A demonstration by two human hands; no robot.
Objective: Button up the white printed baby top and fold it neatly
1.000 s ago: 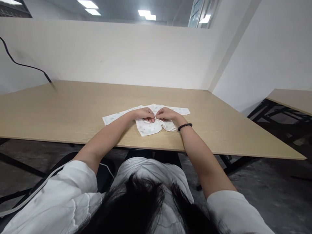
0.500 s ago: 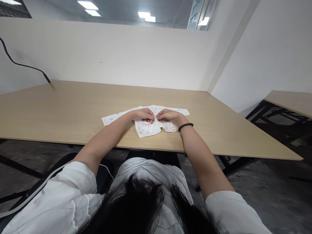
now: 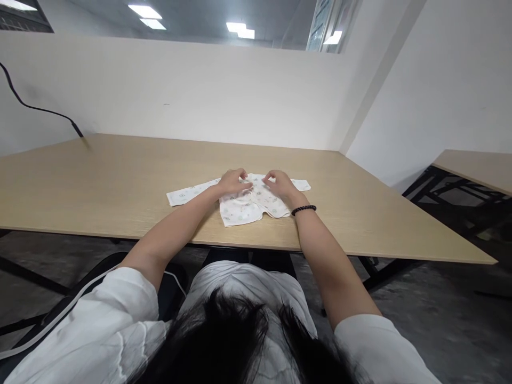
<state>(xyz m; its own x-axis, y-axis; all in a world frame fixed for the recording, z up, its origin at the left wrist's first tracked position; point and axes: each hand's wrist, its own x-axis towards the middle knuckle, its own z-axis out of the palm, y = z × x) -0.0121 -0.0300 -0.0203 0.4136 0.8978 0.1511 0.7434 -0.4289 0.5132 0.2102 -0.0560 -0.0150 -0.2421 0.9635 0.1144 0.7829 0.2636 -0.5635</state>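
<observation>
A small white long-sleeved baby top (image 3: 242, 210) with a faint print lies on the table, its sleeves spread to both sides and its lower edge toward me. My left hand (image 3: 235, 182) is over the left part of its upper front, thumb and fingers apart. Across from it, my right hand (image 3: 279, 183) hovers at the right upper front, thumb and fingers also parted. Neither hand holds the cloth; whether the fingertips touch it I cannot tell. The front has a crease between the hands, and the hem is notched near the middle.
The light wood table (image 3: 132, 170) runs back to a white partition (image 3: 208, 90) with a window above. A black cable (image 3: 44, 109) hangs down to the table's far left. Another table (image 3: 476, 165) stands at the right, and a white cord (image 3: 76, 298) crosses by my left side.
Both hands have let go of the middle of the top's front. They have moved slightly up and apart, fingers opening, and the pinched front now lies flatter.
</observation>
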